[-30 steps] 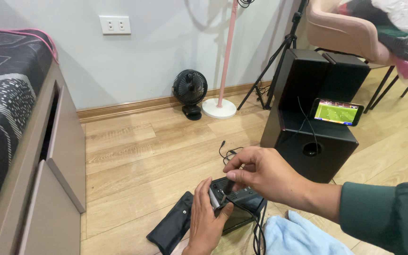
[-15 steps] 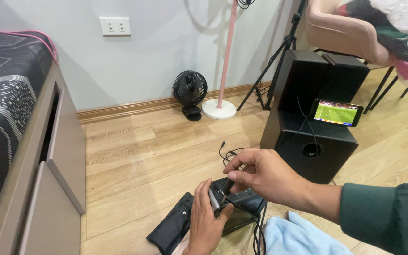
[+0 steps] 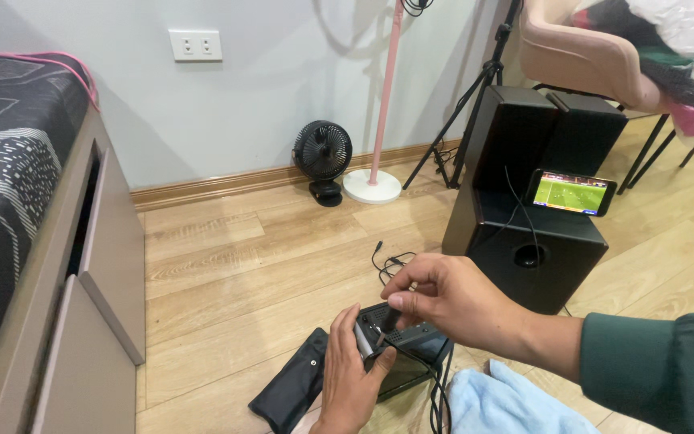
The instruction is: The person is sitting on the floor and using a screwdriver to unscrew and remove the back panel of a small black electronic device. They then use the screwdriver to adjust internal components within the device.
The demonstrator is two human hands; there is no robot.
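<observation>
Small black box-shaped device [image 3: 403,354] sits low centre of frame, held just above the wood floor [image 3: 242,273]. Left hand [image 3: 351,382] comes up from the bottom edge, grip clamped on the device's left end. Right hand [image 3: 443,301] reaches in from the right, fingertips pinched together on the top edge near a thin black cable [image 3: 435,394] hanging off it.

Progress, my read: mid-job. Device is out of the black pouch [image 3: 291,390] lying at lower left; cable handling not finished. Can't tell whether the plug is seated.

Long axis runs roughly left-right in frame, tilted down to the right; narrow end faces the left hand.
</observation>
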